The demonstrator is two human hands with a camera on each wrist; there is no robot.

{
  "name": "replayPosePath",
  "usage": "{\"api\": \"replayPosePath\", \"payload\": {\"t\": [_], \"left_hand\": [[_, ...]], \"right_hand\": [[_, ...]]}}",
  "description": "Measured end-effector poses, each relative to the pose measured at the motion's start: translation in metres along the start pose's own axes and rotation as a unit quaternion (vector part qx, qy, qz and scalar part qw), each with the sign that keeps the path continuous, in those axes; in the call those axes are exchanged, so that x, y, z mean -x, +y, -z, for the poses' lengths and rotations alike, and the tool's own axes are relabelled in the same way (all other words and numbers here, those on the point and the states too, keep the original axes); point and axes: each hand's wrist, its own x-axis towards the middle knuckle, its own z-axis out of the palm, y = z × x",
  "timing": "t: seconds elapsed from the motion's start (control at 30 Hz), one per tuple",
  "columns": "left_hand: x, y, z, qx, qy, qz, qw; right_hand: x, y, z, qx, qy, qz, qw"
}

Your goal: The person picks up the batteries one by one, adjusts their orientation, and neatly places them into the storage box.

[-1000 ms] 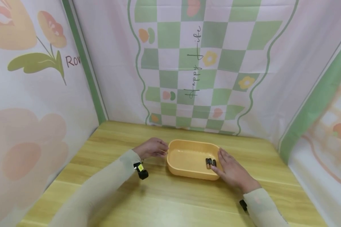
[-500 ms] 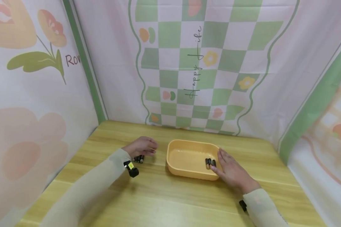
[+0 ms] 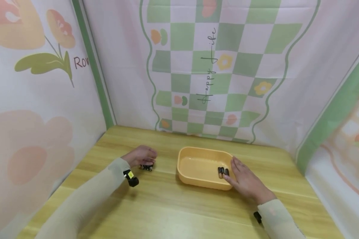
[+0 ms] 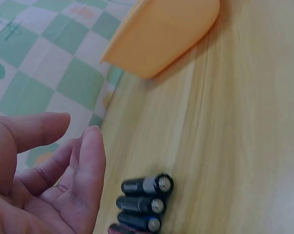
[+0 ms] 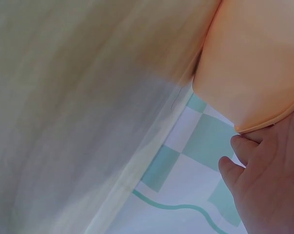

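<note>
A yellow plastic tray (image 3: 204, 182) sits on the table with three black-and-copper batteries (image 3: 222, 172) lying at its right end. My right hand (image 3: 248, 181) rests against that end, its fingers extended along the rim and the thumb over the front right corner. In the right wrist view its fingertips show beside the tray rim (image 5: 271, 122). To the left of the tray, my left hand (image 3: 141, 156) hovers over a row of batteries (image 3: 146, 167), partly hidden by it. The left wrist view shows the thumb and fingers apart with nothing between them, beside several dark batteries (image 4: 147, 185).
The wood-grain table (image 3: 173, 212) reaches back to a green-and-white checked curtain (image 3: 203, 66). Printed fabric walls stand at the left and right sides. A small black camera (image 3: 131, 179) is strapped to the left wrist.
My left hand has moved left, away from the tray's left rim to above the batteries on the table. The right hand stays at the tray. The head view has shifted slightly.
</note>
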Motion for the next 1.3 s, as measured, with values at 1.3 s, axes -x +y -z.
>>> {"api": "replayPosePath", "payload": {"t": [1.3], "left_hand": [[0.0, -0.024, 0.054, -0.082, 0.095, 0.044, 0.9911]], "right_hand": [[0.0, 0.0, -0.002, -0.004, 0.005, 0.002, 1.0]]}}
